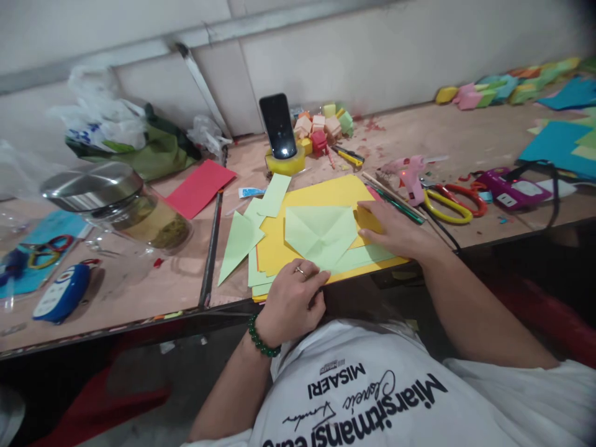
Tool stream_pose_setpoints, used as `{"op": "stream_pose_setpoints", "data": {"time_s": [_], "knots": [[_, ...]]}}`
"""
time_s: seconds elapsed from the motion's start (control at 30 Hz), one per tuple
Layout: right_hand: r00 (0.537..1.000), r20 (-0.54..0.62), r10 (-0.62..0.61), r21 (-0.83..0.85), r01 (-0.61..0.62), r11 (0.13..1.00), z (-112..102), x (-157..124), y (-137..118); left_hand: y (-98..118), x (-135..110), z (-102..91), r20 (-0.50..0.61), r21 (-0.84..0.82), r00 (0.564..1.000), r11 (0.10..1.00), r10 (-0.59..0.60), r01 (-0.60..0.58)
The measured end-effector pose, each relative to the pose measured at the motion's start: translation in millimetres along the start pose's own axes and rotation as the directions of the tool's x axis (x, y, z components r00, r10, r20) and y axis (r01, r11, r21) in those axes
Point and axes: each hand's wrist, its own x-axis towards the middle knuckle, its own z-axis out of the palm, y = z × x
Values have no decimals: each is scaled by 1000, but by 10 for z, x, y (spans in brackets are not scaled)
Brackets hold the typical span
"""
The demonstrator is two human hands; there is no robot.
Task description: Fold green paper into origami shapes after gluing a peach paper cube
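Observation:
A folded light green paper (pixel 321 233), with creases meeting near its middle, lies on a stack of yellow paper (pixel 335 192) at the table's front edge. My left hand (pixel 295 301), wearing a ring and a green bead bracelet, is closed at the paper's lower edge, its fingers curled and the index fingertip on the sheet. My right hand (pixel 395 230) lies at the paper's right side, thumb and fingers apart, over the yellow sheets. Cut light green pieces (pixel 239 242) overlap the stack's left side.
Behind the stack, a phone (pixel 278 127) leans upright on a yellow tape roll (pixel 285 162), near folded paper blocks (pixel 321 127). To the right are a pink glue gun (pixel 410 177), scissors (pixel 449 208) and a purple device (pixel 514 188). A glass jar (pixel 139 214) and red paper (pixel 201 188) are left.

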Motion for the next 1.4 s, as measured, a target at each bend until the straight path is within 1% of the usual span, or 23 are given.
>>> {"op": "stream_pose_setpoints", "data": {"time_s": [0.07, 0.13, 0.17, 0.23, 0.27, 0.33, 0.4, 0.43, 0.53, 0.57, 0.63, 0.67, 0.7, 0.73, 0.8, 0.87, 0.9, 1.0, 1.1, 1.2, 1.27, 1.33, 1.4], "knots": [[997, -34, 69, -69, -71, 995, -32, 8, 49, 5, -1, -2, 6, 1, 1000, 1000, -7, 7], [987, -128, 96, -110, -110, 988, -35, -7, -1, 11, 6, 10, -3, -3, 1000, 1000, -21, 21], [977, -196, 79, -115, -103, 988, -18, -25, -67, 16, 14, 20, -7, -7, 1000, 1000, -24, 24], [949, -316, -23, -115, -14, 993, 52, -72, -257, 30, 38, 41, 3, -8, 1000, 1000, -23, 23], [941, -329, -79, -118, 42, 992, 98, -94, -359, 39, 53, 50, 21, -1, 999, 1000, -27, 27], [962, -229, -149, -126, 123, 984, 181, -116, -510, 57, 83, 58, 60, 24, 997, 999, -45, 43], [985, -127, -119, -147, 100, 984, 220, -97, -527, 71, 102, 53, 84, 50, 995, 997, -60, 56], [991, -105, -83, -162, 66, 985, 216, -74, -481, 75, 105, 49, 91, 58, 994, 997, -59, 53], [995, -97, 5, -196, -24, 980, 130, 5, -230, 80, 100, 42, 90, 71, 995, 997, -42, 36], [993, -115, 27, -207, -51, 977, 87, 21, -153, 81, 97, 45, 85, 75, 996, 997, -39, 32], [981, -189, 46, -225, -89, 970, 3, 24, -75, 82, 102, 56, 76, 87, 997, 996, -34, 27], [975, -222, 26, -226, -77, 971, -33, 9, -82, 84, 113, 63, 73, 100, 997, 995, -31, 24], [972, -233, -17, -217, -35, 976, -62, -16, -116, 88, 130, 71, 68, 121, 997, 992, -30, 22], [974, -214, -78, -197, 35, 980, -82, -49, -171, 93, 154, 77, 66, 154, 997, 988, -33, 22], [968, -114, -222, -139, 206, 969, -99, -121, -306, 108, 221, 78, 82, 251, 995, 967, -55, 33], [946, -30, -321, -105, 317, 943, -89, -175, -415, 131, 306, 60, 137, 353, 986, 935, -94, 40], [936, -13, -351, -104, 348, 932, -76, -186, -445, 145, 351, 45, 176, 388, 978, 921, -112, 36], [902, -47, -429, -138, 420, 897, -21, -155, -434, 192, 472, -11, 284, 441, 947, 898, -152, 11], [836, -105, -538, -205, 511, 835, 23, -90, -374, 236, 546, -36, 325, 455, 926, 890, -191, 23], [766, -161, -622, -234, 582, 779, 29, -81, -397, 247, 577, -19, 303, 469, 930, 882, -206, 42], [729, -224, -647, -234, 604, 762, 15, -110, -455, 211, 581, -10, 262, 492, 946, 870, -190, 38], [706, -272, -653, -244, 606, 757, -8, -143, -495, 124, 573, -25, 189, 495, 973, 868, -134, 24], [706, -297, -642, -256, 589, 766, -39, -162, -480, -10, 553, -65, 82, 462, 995, 887, -54, 10]]}}
